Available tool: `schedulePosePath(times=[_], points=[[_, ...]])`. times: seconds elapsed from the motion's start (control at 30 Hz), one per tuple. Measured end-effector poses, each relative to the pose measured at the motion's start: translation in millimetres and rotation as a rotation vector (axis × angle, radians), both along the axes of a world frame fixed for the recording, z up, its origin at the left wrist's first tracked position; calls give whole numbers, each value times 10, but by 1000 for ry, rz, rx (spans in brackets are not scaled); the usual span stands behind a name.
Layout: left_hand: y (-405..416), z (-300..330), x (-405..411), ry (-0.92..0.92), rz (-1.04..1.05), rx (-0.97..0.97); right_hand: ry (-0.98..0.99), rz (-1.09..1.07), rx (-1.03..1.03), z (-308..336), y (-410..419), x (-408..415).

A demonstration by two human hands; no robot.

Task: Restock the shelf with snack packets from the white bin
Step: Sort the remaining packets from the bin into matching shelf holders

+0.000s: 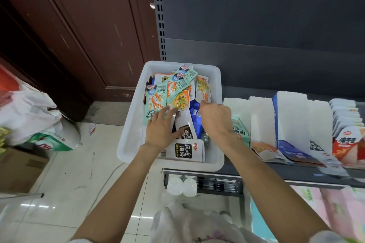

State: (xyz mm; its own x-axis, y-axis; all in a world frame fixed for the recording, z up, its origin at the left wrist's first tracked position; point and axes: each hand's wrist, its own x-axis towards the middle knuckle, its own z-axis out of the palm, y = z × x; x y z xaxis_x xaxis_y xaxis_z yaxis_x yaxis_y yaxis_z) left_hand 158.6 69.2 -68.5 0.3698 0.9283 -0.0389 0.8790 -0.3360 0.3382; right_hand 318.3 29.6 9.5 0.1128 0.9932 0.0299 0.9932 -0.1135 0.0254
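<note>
A white bin (132,124) sits on the left end of the dark shelf (256,169), filled with several snack packets in green, orange, white and blue. My left hand (161,128) lies over the pile, fingers spread on a green packet (156,100) and a white packet (185,130). My right hand (215,118) reaches into the bin's right side with fingers curled down among the blue packets (194,110); what it holds, if anything, is hidden. A white packet with black print (184,150) lies at the bin's near end.
White and blue display boxes (286,116) and red-and-white packets (347,142) stand in rows on the shelf to the right of the bin. Plastic bags (31,112) and a cardboard box (17,169) sit on the tiled floor at left. A brown door (79,25) stands behind.
</note>
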Motion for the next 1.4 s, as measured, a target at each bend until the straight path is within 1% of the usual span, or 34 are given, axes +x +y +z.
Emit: schedulePosePath(times=[0.07,0.1,0.13,0.17,0.2,0.23,0.27,0.3,0.33,0.37,0.43,0.47,0.53,0.6,0.63,0.7,0.77,0.83,0.87,0.93,1.0,1.03,1.1,1.2,1.27,1.3,1.37,1.4], points=[[-34,98,24,-87,20,8,196,-106,122,123,-147,118],[-66,176,50,-173,43,19,342,-164,177,172,-228,186],[-111,284,84,-299,84,9,516,-212,234,215,-312,250],[-171,421,127,-463,144,-48,687,-247,288,252,-398,301],[-239,566,182,-651,205,-179,814,-260,338,278,-488,345],[-307,697,254,-846,253,-365,891,-246,382,294,-577,377],[-364,805,327,-982,286,-551,923,-205,427,281,-660,400],[-404,877,393,-1062,296,-708,926,-151,472,260,-730,413],[-424,918,451,-1116,298,-821,914,-95,510,223,-791,421],[-432,946,497,-1161,301,-898,894,-40,539,189,-841,424],[-414,959,540,-1217,326,-977,832,82,578,126,-946,432],[-401,960,542,-1216,333,-984,790,155,591,111,-996,433],[-383,959,526,-1146,294,-970,718,323,569,85,-1094,451],[-375,974,531,-1095,235,-916,661,440,472,17,-1164,500],[-383,991,549,-1092,216,-855,650,445,407,-17,-1190,538],[-409,1035,590,-1053,191,-673,689,354,343,-52,-1238,644],[-429,1074,622,-961,95,-527,779,197,402,-7,-1271,786],[-457,1111,672,-863,-103,-476,889,62,478,132,-1290,940],[-483,1144,723,-808,-205,-475,952,3,474,224,-1308,1029],[-556,1228,894,-692,-385,-463,1065,-105,376,388,-1376,1242],[-657,1302,1157,-588,-530,-382,1111,-136,291,487,-1501,1493],[-701,1310,1302,-560,-568,-328,1104,-141,292,497,-1579,1620],[-776,1251,1598,-571,-557,-200,1023,-185,381,475,-1743,1834],[-806,1022,1971,-634,-376,-45,943,-307,581,327,-1952,2123],[-785,851,2143,-606,-272,-56,1006,-379,691,240,-2028,2258],[-772,764,2206,-548,-250,-100,1069,-415,724,206,-2042,2301],[-766,606,2311,-400,-241,-198,1147,-458,729,153,-2028,2334],[-775,544,2353,-353,-244,-224,1174,-470,713,127,-2011,2331]])
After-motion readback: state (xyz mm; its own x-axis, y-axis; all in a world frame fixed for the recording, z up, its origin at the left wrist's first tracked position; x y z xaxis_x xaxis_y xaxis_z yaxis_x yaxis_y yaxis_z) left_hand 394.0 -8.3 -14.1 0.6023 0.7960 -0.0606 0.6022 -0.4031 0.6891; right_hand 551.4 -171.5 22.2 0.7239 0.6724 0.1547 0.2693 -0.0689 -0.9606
